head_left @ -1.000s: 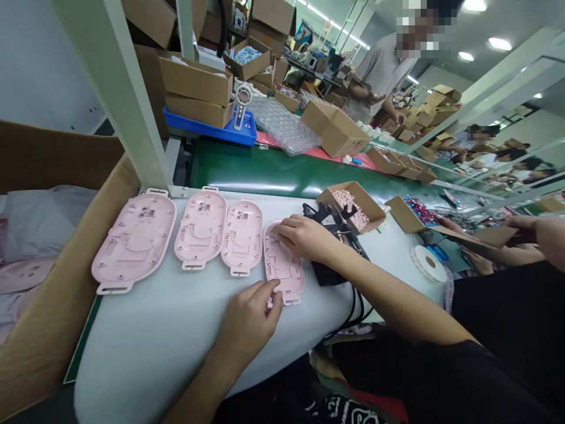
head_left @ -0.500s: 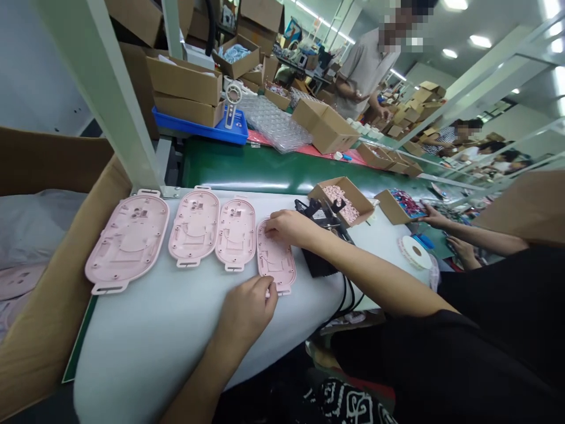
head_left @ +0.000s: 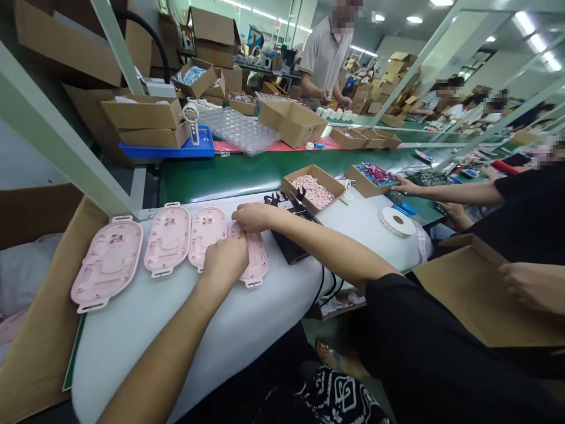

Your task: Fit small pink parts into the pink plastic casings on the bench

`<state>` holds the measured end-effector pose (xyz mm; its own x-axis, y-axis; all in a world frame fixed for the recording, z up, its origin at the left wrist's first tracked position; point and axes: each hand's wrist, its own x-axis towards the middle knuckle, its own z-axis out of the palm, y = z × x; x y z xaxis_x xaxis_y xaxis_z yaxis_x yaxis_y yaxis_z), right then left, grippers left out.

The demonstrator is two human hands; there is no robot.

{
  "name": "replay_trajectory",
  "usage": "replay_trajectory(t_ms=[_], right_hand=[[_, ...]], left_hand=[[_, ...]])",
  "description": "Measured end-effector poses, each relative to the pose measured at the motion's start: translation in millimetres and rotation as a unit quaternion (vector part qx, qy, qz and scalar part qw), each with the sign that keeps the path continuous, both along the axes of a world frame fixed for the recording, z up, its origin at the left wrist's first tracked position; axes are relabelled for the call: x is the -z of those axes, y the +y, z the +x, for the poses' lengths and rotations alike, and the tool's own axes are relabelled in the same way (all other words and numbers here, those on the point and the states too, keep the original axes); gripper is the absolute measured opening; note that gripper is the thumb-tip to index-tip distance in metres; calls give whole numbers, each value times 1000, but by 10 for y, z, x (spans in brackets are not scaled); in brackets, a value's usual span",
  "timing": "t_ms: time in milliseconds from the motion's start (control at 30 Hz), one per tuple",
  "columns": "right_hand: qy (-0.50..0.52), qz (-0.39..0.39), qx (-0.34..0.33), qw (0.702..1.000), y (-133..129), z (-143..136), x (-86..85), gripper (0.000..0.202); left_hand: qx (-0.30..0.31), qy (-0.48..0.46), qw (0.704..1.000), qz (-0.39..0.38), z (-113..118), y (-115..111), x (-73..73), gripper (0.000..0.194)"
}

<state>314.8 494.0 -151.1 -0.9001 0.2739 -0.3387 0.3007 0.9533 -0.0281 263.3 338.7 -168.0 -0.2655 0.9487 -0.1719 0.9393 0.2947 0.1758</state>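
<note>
Four-sided row aside, several pale pink plastic housings lie face up on the white table; the one at the right end (head_left: 256, 262) is under both my hands. My left hand (head_left: 227, 259) is curled over its left side, fingers bent toward its upper part. Beyond it, my right hand (head_left: 251, 217) reaches in from the right and pinches at the housing's top end. Whatever small part the fingertips may hold is hidden. The neighbouring housing (head_left: 207, 227) is partly covered by my left hand. A black fixture (head_left: 289, 244) stands under my right forearm.
A cardboard box of small pink parts (head_left: 314, 191) sits behind the fixture. To the right are a tape roll (head_left: 397, 222) and a box of red and blue pieces (head_left: 373, 176). Another person's hand (head_left: 536, 285) is at an open carton (head_left: 477, 294). A green conveyor (head_left: 220, 176) runs behind.
My left hand has moved up the right-end housing to beside my right hand, which stays at the top end. The view has shifted, and the carton at right has come lower.
</note>
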Motion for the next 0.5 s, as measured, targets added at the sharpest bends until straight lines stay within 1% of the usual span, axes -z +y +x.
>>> replay_trajectory(t_ms=[100,233,367,433,500], right_hand=[[-10,3,-4,1000,20,-36,15,34],[-21,5,-3,1000,39,-77,-13,36],[-33,3,4,999,30,-147,-6,34],[-30,3,9,1000,10,-186,-26,31],[-4,7,19,1000,-14,-229,-69,25]], left_hand=[[17,34,998,-51,-28,131,-23,48],[21,55,994,-88,-82,168,-12,46],[-1,58,994,-95,-102,186,-9,42],[-12,55,994,-89,-99,183,-42,35],[-20,46,996,-72,-102,180,-87,30]])
